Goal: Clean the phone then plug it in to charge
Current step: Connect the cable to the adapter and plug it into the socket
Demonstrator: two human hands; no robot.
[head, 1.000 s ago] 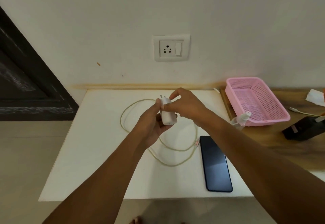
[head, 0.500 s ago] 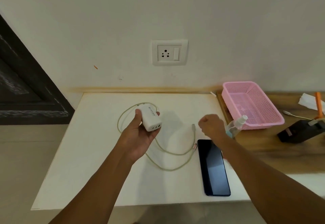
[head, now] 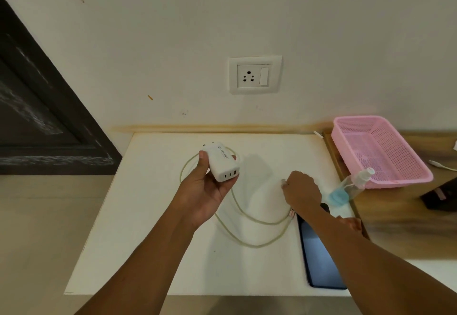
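Phone point(head: 319, 252) was left lying flat, screen up, at the counter point(head: 153, 228) edge on the right, partly hidden under the right forearm. The white charger brick point(head: 222, 163) was held up in the left hand point(head: 207, 191), palm up, fingers wrapped around it, ports facing the camera. The right hand point(head: 300, 189) was lowered knuckles-up to the counter, closed around one end of the pale cable point(head: 247, 218), which was looped across the surface. A spray bottle point(head: 351, 186) was lying beside a pink basket point(head: 380, 151).
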